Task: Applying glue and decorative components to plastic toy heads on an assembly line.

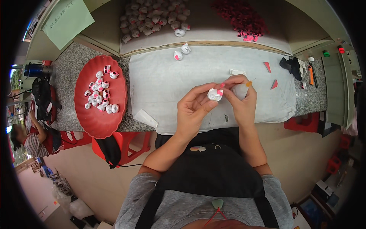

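Over the white-covered bench, my left hand (189, 110) pinches a small white cat-shaped head (214, 95) with a pink bow on one side. My right hand (244, 110) meets it from the right, its thumb and finger at the pink part. Tucked in that same hand is a soft whitish squeeze bottle (240, 91) with an orange needle tip pointing away from the head. A bit of pink shows between the fingertips, too small to make out fully. Beyond my hands, two more white heads (177, 55) sit on the white sheet (156, 84).
To the left stands a red scalloped tray (85, 118) with several decorated heads. A shelf at the back bears piles of white heads (152, 17) and pink-red pieces (244, 21). Black cloth (291, 66) and an orange pen-like tool (311, 76) lie right. A person (32, 139) sits far left.
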A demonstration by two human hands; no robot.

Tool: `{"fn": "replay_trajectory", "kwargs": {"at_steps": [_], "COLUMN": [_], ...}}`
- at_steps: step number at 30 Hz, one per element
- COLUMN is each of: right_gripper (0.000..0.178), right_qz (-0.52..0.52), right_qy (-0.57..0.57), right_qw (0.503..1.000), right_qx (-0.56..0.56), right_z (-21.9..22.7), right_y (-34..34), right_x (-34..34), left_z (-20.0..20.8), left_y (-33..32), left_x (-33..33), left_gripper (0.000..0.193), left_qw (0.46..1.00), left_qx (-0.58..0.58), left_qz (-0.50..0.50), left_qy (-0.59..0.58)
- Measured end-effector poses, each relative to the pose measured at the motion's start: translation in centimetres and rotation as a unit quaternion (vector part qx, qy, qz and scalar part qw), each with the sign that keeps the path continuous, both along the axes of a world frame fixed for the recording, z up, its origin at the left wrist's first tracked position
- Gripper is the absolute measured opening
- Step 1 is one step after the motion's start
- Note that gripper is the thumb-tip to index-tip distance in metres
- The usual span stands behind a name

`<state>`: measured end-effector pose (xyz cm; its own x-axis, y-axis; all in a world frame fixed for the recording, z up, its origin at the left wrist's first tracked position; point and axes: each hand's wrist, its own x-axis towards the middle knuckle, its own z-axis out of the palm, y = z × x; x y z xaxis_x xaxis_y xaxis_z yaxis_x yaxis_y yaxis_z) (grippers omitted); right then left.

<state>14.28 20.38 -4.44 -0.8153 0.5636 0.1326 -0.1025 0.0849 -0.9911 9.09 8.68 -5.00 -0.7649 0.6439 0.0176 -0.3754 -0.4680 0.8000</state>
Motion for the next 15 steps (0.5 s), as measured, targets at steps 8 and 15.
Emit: {"fn": "replay_trajectory", "kwargs": {"at_steps": [8, 15], "right_gripper": [0.015, 0.012], "right_qz": [0.056, 0.071], "right_qy": [-0.006, 0.036], "right_qw": [0.971, 0.961], "right_qx": [-0.234, -0.267], "right_z": [-0.7, -0.3], "right_y": [1.0, 1.7], "right_x": [1.3, 2.6], "left_z": [-0.2, -0.1], "left_y": [-0.1, -0.2], "left_x": [-0.1, -0.4], "left_gripper": [0.036, 0.037], "left_qw": [0.998, 0.999], "left_qx": [0.019, 0.014], "left_qz": [-0.046, -0.032], "left_qy": [-0.045, -0.031]}}
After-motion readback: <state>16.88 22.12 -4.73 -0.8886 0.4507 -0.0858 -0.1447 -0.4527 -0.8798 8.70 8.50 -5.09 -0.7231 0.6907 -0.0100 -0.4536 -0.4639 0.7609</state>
